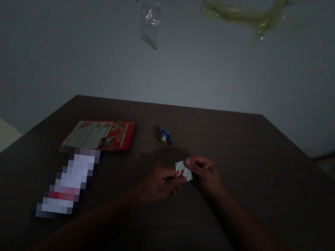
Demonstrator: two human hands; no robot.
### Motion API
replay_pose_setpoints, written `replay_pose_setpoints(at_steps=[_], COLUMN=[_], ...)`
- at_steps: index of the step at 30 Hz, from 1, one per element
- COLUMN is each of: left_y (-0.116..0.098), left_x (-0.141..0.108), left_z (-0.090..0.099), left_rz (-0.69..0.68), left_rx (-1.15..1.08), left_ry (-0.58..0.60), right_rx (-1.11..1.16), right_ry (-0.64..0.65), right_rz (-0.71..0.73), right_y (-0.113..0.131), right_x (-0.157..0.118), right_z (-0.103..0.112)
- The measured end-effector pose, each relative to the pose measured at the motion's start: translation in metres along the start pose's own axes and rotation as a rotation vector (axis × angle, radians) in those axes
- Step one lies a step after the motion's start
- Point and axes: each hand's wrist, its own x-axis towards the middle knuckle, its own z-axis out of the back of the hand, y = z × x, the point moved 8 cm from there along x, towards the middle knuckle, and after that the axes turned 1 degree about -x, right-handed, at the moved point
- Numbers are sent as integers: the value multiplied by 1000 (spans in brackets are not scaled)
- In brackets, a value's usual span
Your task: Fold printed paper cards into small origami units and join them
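Between my two hands, above the middle of the table, is a small white square piece with red marks [183, 170]; whether it is a sticker, card or packet I cannot tell. My left hand [161, 183] pinches its lower left side. On its upper right edge, the thumb and fingers of my right hand [206, 174] are closed. Just beyond the hands lies a small crumpled blue and red wrapper [165, 136]. A flat red and white printed box or booklet [100, 134] rests to the left.
The dark wooden table [221, 136] stands against a grey wall [193, 71] bearing strips of clear and yellowish tape [231, 12]. A pixelated bright object [75, 181] lies on the table at the left front. The light is dim.
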Motion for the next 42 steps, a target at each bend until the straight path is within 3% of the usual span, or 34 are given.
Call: replay_pose_setpoints(at_steps=[8, 15, 24, 33, 42], left_y=[13, -12, 8, -14, 1], left_x=[0, -1, 1, -1, 1], left_z=[3, -6, 0, -5, 7], left_rz=[-27, -159, -28, -177, -48], left_rx=[150, 182, 217, 183, 180], left_ry=[-19, -12, -46, -51, -150], right_rx=[-16, 99, 12, 78, -40], right_ry=[23, 40, 9, 75, 46], right_rz=[1, -92, -17, -50, -2], right_y=[0, -6, 0, -2, 2], right_x=[-1, 0, 0, -2, -2], right_z=[0, -8, -1, -12, -8])
